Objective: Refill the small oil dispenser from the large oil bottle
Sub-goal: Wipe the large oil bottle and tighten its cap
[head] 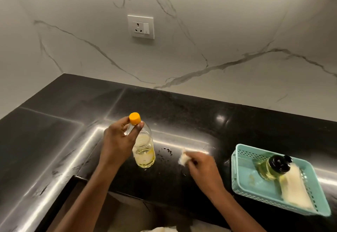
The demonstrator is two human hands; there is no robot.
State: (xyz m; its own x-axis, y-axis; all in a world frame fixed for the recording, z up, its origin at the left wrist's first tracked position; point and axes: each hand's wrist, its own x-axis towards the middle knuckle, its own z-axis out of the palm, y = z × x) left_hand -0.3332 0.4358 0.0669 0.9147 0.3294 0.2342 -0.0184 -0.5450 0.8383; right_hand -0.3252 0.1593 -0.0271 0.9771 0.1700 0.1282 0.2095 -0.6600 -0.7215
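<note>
The large oil bottle (145,151) is clear plastic with a yellow cap (135,118) and a little pale oil in the bottom. It stands upright on the black counter (182,115). My left hand (118,140) grips its neck just under the cap. My right hand (199,166) presses a crumpled white tissue (182,158) onto the counter, to the right of the bottle. The small oil dispenser (273,167), glass with a black top and yellow oil inside, stands in a teal basket (244,177) at the right.
A pale cloth (296,189) lies in the basket beside the dispenser. Oil droplets (166,152) speckle the counter between bottle and tissue. A marble wall with a socket (140,26) rises behind. The counter's front edge runs just below my forearms.
</note>
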